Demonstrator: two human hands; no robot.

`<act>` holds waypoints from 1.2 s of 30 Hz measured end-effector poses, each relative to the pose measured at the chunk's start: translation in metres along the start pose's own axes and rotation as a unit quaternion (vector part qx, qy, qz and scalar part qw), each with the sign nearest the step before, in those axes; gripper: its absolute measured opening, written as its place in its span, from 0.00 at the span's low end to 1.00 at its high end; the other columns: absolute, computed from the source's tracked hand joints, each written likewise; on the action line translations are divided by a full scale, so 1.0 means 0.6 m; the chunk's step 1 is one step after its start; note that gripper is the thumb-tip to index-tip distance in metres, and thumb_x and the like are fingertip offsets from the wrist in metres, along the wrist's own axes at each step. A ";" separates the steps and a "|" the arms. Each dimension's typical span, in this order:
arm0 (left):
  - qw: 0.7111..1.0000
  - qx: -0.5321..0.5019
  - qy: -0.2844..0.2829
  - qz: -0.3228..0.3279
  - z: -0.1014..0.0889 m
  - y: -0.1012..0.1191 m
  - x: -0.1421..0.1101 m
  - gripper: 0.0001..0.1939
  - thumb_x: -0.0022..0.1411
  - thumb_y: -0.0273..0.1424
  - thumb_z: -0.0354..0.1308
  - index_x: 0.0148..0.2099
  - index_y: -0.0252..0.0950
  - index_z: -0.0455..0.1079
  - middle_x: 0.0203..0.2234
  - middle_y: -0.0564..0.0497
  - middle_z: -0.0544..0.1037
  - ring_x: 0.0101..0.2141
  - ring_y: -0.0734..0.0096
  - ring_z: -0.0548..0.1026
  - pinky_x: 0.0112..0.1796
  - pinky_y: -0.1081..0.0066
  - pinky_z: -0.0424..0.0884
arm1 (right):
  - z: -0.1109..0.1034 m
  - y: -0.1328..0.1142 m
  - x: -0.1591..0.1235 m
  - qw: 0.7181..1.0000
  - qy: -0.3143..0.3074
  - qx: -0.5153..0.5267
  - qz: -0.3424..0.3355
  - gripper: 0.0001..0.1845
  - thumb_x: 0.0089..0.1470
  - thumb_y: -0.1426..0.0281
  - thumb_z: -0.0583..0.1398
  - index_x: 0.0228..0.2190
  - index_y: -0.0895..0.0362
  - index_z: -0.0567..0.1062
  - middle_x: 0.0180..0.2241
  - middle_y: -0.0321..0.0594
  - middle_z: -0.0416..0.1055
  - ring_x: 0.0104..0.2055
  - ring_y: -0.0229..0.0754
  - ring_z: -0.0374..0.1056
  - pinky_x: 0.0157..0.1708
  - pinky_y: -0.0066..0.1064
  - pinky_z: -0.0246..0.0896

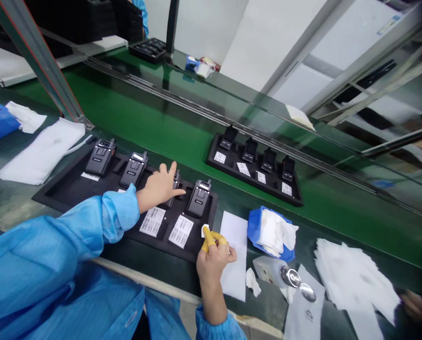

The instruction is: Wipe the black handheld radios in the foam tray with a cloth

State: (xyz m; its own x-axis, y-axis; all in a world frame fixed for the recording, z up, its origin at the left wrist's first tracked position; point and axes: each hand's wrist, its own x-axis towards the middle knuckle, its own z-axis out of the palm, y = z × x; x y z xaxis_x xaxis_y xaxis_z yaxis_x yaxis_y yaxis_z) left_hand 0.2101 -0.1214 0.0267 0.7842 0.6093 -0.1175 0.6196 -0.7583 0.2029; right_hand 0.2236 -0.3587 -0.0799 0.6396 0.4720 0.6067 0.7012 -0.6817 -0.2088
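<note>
My left hand (pixel 160 187) rests on the third black handheld radio (pixel 175 182) in a black tray (pixel 55 191), fingers curled around it with the forefinger raised. Three other radios stand in that tray, one at the left (pixel 100 157), one beside it (pixel 133 168) and one at the right (pixel 198 197), with white printed labels (pixel 181 231) in front of them. My right hand (pixel 214 255), with yellow finger cots, pinches a small white piece (pixel 205 230) at the tray's near right corner.
A second black tray (pixel 232 171) with several radios sits on the green conveyor belt (pixel 143 118). A blue pack of white wipes (pixel 271 232), loose white sheets (pixel 352 281), a metal dispenser top (pixel 299 283) and paper stacks (pixel 43 151) lie on the bench.
</note>
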 end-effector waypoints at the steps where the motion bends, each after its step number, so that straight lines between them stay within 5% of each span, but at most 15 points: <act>1: 1.000 -0.007 -0.011 -0.010 0.002 -0.006 0.001 0.49 0.56 0.49 0.59 0.68 0.29 0.40 0.50 0.26 0.64 0.43 0.41 0.74 0.41 0.58 0.67 | 0.001 0.001 -0.001 1.000 -0.001 0.000 -0.003 0.13 0.46 0.79 0.51 0.29 0.58 0.74 0.34 0.43 0.69 0.37 0.44 0.62 0.41 0.41 0.45; 6: 0.998 -0.050 -0.023 0.005 -0.006 -0.029 -0.027 0.49 0.56 0.46 0.57 0.68 0.28 0.36 0.47 0.35 0.72 0.44 0.49 0.75 0.40 0.63 0.68 | -0.011 0.005 0.007 1.000 0.012 -0.008 -0.002 0.14 0.48 0.79 0.52 0.33 0.57 0.75 0.34 0.42 0.70 0.35 0.43 0.62 0.41 0.41 0.44; 12: 0.953 -0.237 0.052 0.183 -0.001 -0.059 -0.104 0.40 0.48 0.32 0.62 0.61 0.34 0.52 0.54 0.41 0.68 0.53 0.54 0.68 0.53 0.61 0.64 | -0.071 -0.032 0.067 0.997 0.066 0.043 -0.017 0.14 0.52 0.78 0.53 0.37 0.54 0.75 0.36 0.39 0.69 0.35 0.39 0.62 0.41 0.38 0.44; 16: 0.923 -0.286 0.014 0.258 0.013 -0.071 -0.134 0.35 0.45 0.22 0.59 0.57 0.37 0.56 0.51 0.44 0.67 0.52 0.58 0.67 0.53 0.62 0.64 | -0.097 -0.082 0.101 0.995 0.049 0.074 -0.050 0.18 0.52 0.80 0.53 0.40 0.52 0.75 0.36 0.39 0.69 0.33 0.37 0.60 0.42 0.39 0.44; 27: 0.890 -0.359 -0.034 0.280 0.012 -0.081 -0.144 0.36 0.41 0.16 0.54 0.54 0.40 0.56 0.49 0.46 0.66 0.51 0.58 0.66 0.51 0.59 0.66 | -0.081 -0.140 0.114 0.993 0.032 0.066 -0.093 0.21 0.49 0.82 0.52 0.38 0.51 0.75 0.36 0.40 0.69 0.34 0.38 0.59 0.42 0.42 0.47; 36: 0.876 -0.375 -0.028 0.301 0.024 -0.085 -0.142 0.36 0.42 0.16 0.56 0.55 0.37 0.54 0.50 0.44 0.65 0.52 0.58 0.65 0.52 0.59 0.65 | -0.087 -0.162 0.129 0.978 0.033 0.050 -0.199 0.15 0.47 0.83 0.51 0.23 0.54 0.72 0.31 0.37 0.69 0.39 0.38 0.61 0.45 0.41 0.46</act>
State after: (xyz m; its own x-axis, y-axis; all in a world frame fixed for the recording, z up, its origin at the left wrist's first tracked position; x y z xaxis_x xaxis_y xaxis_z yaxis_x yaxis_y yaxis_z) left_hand 0.1125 -0.1379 0.0125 0.9746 0.1234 0.1870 -0.0871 -0.5601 0.8238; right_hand 0.1884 -0.2850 0.0276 0.2899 0.6505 0.7020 0.9201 -0.3913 -0.0174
